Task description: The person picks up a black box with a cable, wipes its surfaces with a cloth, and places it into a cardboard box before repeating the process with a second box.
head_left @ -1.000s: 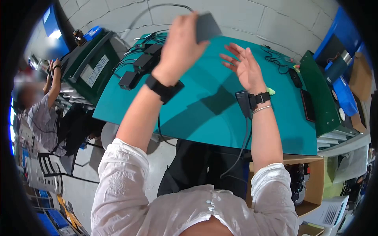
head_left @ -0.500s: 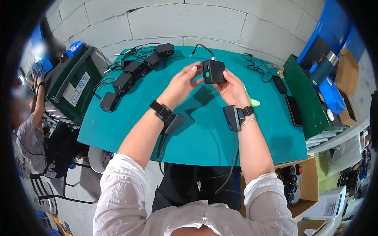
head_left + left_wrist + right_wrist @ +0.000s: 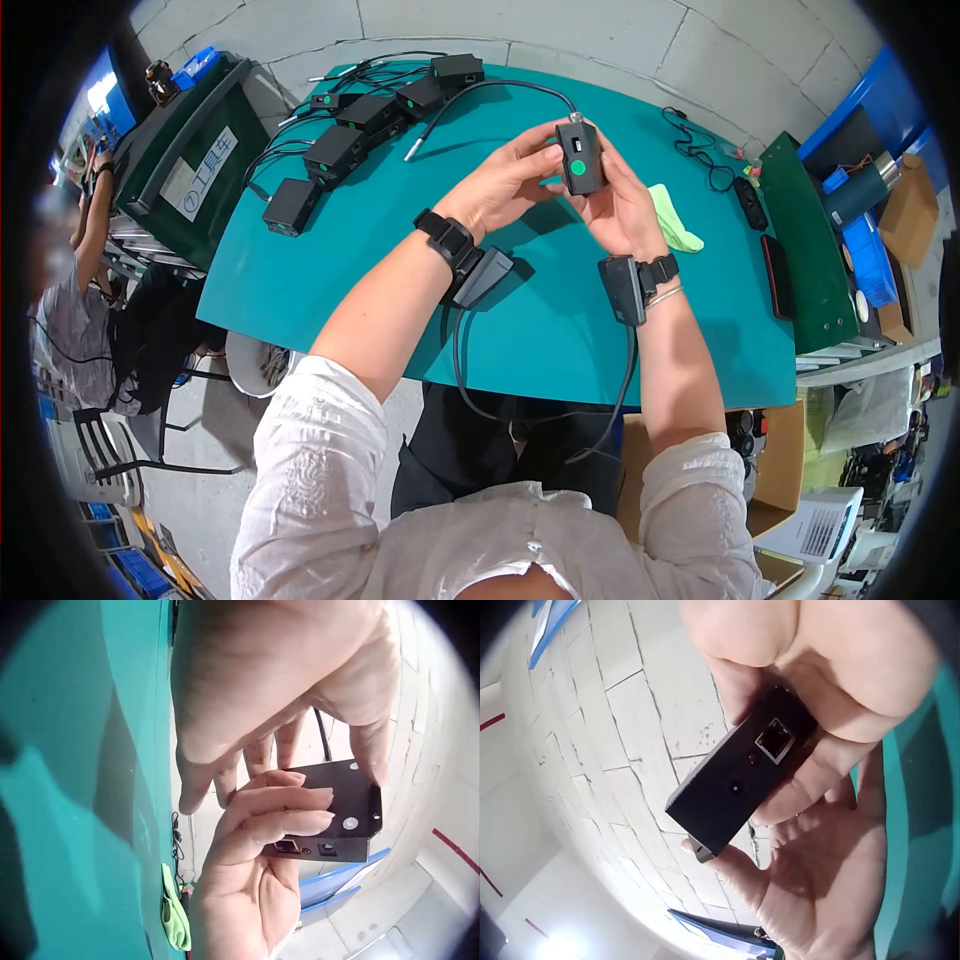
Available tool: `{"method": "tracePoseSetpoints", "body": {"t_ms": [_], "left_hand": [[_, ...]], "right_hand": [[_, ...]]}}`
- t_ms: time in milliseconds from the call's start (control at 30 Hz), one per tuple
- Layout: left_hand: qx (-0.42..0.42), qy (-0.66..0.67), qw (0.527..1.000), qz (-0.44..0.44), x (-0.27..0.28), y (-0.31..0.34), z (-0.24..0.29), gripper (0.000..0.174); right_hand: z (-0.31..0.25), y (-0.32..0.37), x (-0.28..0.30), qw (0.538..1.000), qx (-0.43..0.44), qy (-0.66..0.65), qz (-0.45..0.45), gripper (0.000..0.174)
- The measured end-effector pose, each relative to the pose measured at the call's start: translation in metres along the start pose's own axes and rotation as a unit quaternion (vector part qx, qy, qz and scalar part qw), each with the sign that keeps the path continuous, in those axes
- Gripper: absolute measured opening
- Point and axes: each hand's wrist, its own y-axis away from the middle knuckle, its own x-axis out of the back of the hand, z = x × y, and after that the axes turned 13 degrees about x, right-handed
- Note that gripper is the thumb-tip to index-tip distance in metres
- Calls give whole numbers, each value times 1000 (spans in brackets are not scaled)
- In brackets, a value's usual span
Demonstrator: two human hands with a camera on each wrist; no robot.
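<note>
A small black device box (image 3: 582,172) with a round green sticker is held up over the table in the head view. A black cable (image 3: 500,85) runs from its top to a silver tip on the left. My right hand (image 3: 622,205) grips the box, fingers curled over its side. The thumb of my left hand (image 3: 505,190) touches the box's edge; its other fingers stretch out straight in the left wrist view. The right wrist view shows a network port (image 3: 774,741) and a round socket (image 3: 736,787) on one end face.
Several similar black boxes (image 3: 335,150) with cables stand in a row at the table's left. A light green cloth (image 3: 676,220) lies right of my hands on the teal table (image 3: 560,340). Farther right are a black cord (image 3: 700,150) and a phone (image 3: 776,277). Another person sits far left.
The box, a blurred grey shape in my left hand a second ago, came down to my right hand, which now grips it. Since then it has turned, and its cable now stretches left.
</note>
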Motion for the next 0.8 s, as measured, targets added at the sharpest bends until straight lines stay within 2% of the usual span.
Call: {"method": "tracePoseSetpoints", "body": {"t_ms": [33,67,100,133,167,200,233,267,300,367,400,467,533,567,600,633,700,733,800], "left_hand": [[-12,-12,1000,22,2,-2,-1,57],[-24,-26,998,43,2,-2,0,58],[-21,-26,999,41,2,-1,0,58],[-8,-5,997,74,3,0,1,58],[4,17,994,106,1,1,2,59],[8,18,995,101,-1,1,1,59],[14,22,994,111,-4,1,1,56],[18,24,992,120,-5,0,2,54],[25,27,993,109,-2,-3,0,50],[29,19,992,121,-1,-4,0,49],[33,11,990,137,-2,-4,-1,47],[37,6,990,139,-4,-2,-1,47],[37,-2,989,144,-7,0,1,47],[37,-8,990,139,-9,1,2,48],[36,-13,990,135,-9,2,3,49],[39,-18,992,122,-8,1,3,50],[32,-32,991,122,-6,-3,0,49],[27,-45,991,121,-5,-4,-1,49],[29,-60,991,120,-8,-3,-1,45]], "right_hand": [[0,-3,15,999,-27,29,-35,44],[-4,-4,17,999,-26,30,-32,44],[-8,-4,17,967,-18,254,-3,42],[-12,-3,19,884,-11,466,29,41],[-18,-6,38,773,82,629,-1,37],[-31,-1,44,771,81,632,4,37],[-44,2,49,622,104,776,-6,35],[-55,3,52,447,122,886,-18,34],[-62,5,56,443,124,888,-15,34],[-66,15,66,395,-145,907,-4,31],[-65,17,76,396,-146,907,-1,31],[-60,11,87,494,-89,864,-28,30],[-56,2,85,481,-111,868,-49,26],[-55,-2,65,621,-62,781,7,26],[-54,-5,45,740,-12,670,61,26],[-51,-5,25,742,-10,668,59,26],[-43,-4,-7,779,227,583,-35,26],[-39,-3,-8,715,253,639,-127,30],[-20,2,-17,616,261,722,-177,37]]}}
